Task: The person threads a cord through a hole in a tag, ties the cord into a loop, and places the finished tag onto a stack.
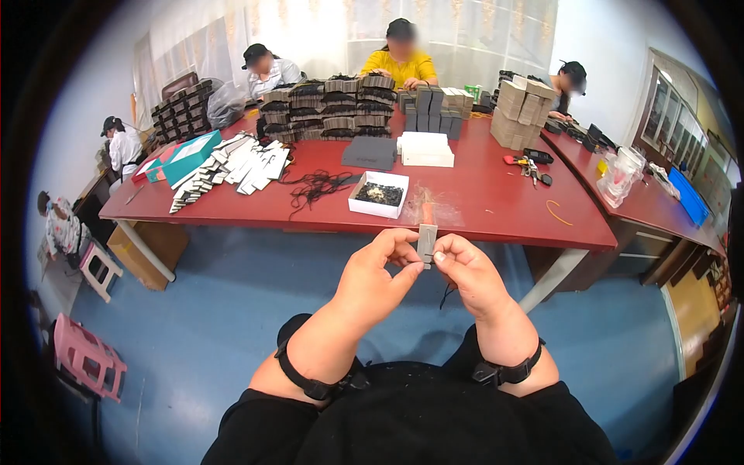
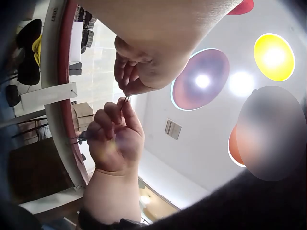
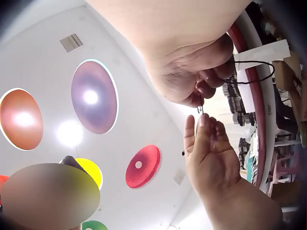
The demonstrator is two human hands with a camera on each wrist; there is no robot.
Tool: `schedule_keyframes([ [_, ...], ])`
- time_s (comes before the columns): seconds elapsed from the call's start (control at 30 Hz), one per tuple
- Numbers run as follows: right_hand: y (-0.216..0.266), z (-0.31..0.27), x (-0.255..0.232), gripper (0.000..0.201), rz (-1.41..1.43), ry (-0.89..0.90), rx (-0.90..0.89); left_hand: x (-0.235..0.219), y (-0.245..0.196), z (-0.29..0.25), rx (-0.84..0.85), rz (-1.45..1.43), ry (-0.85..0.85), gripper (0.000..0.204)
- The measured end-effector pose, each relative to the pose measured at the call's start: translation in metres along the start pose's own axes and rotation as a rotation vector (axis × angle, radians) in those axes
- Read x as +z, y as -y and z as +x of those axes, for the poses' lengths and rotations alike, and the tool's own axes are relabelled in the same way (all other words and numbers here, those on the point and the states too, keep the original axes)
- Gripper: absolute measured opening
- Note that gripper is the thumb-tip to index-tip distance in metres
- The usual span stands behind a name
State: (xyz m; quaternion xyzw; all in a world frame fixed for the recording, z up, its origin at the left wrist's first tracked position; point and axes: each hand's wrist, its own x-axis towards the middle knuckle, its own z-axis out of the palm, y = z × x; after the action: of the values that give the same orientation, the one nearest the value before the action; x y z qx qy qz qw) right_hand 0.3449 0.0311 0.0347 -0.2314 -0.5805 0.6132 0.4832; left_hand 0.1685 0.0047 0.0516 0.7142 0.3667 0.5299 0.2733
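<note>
Above the table's front edge, my left hand [image 1: 376, 275] pinches a narrow grey card [image 1: 427, 240] from the left. My right hand [image 1: 470, 280] has thumb and forefinger pinched at the card's lower right side. Between the fingertips in the left wrist view is a thin dark cord end [image 2: 124, 101]. A black cord [image 3: 274, 72] loops out from the curled fingers of my right hand [image 3: 192, 72] in the right wrist view, where my left hand [image 3: 216, 165] meets it fingertip to fingertip. What lies behind the fingertips is hidden.
On the red table [image 1: 496, 203] stand a white box of small dark pieces [image 1: 378, 191], black cords [image 1: 314, 188], white cards [image 1: 260, 164], a dark grey box [image 1: 369, 153] and stacked bundles [image 1: 325, 112]. Keys [image 1: 530, 167] lie right. Several people sit around the tables.
</note>
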Motion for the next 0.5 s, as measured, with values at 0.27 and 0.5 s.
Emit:
schedule_keyframes([
  [0.27,0.006,-0.002,0.000,0.010,-0.036,-0.005,0.086,0.004,0.005,0.000,-0.009,-0.011,0.020,0.033],
  [0.5,0.005,-0.002,-0.004,0.013,-0.043,0.083,0.157,0.005,0.001,0.001,0.007,0.119,0.049,0.020],
])
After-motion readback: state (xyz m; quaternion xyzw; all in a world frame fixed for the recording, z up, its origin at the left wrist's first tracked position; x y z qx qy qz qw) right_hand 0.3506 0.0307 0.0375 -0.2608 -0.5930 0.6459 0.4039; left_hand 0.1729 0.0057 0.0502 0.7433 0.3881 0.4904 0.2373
